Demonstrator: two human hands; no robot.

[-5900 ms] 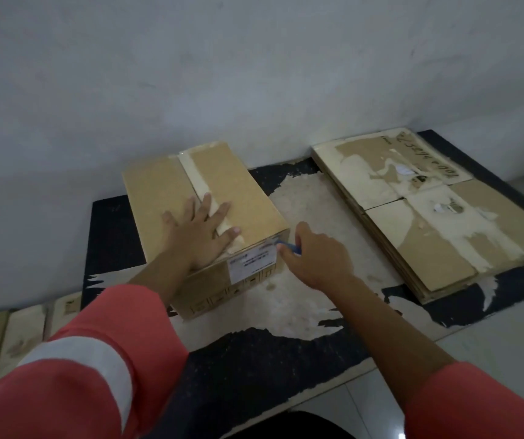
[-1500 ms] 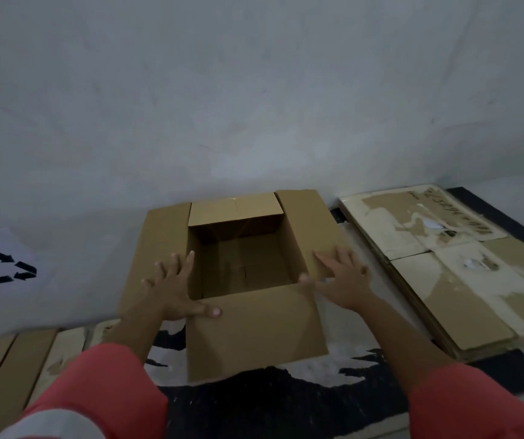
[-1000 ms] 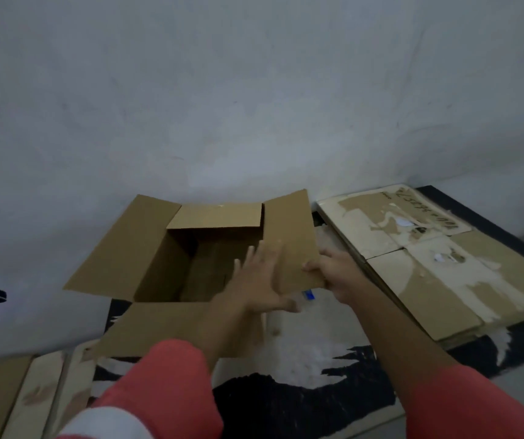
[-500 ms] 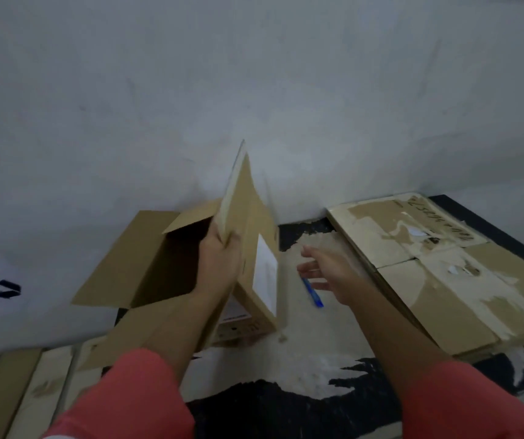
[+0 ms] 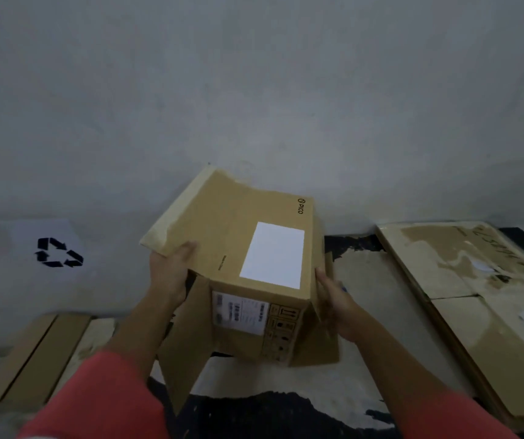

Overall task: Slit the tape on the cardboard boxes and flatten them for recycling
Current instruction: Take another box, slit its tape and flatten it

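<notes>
The left hand (image 5: 170, 277) pinches a tape-edged flap (image 5: 184, 217), thumb on top and fingers curled beneath. The right hand (image 5: 333, 299), blurred, presses straight fingers flat against the far side of the brown cardboard box (image 5: 254, 245). The box is held tipped between them, a blank white label (image 5: 273, 255) facing up, above the dark, peeling mat (image 5: 270, 413). Flattened, torn cardboard (image 5: 476, 296) lies stacked to the right.

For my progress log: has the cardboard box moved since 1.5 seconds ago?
Yes. The cardboard box, then open side up, is now tipped between left hand and right hand, its opening facing left, away from the flattened stack.
</notes>
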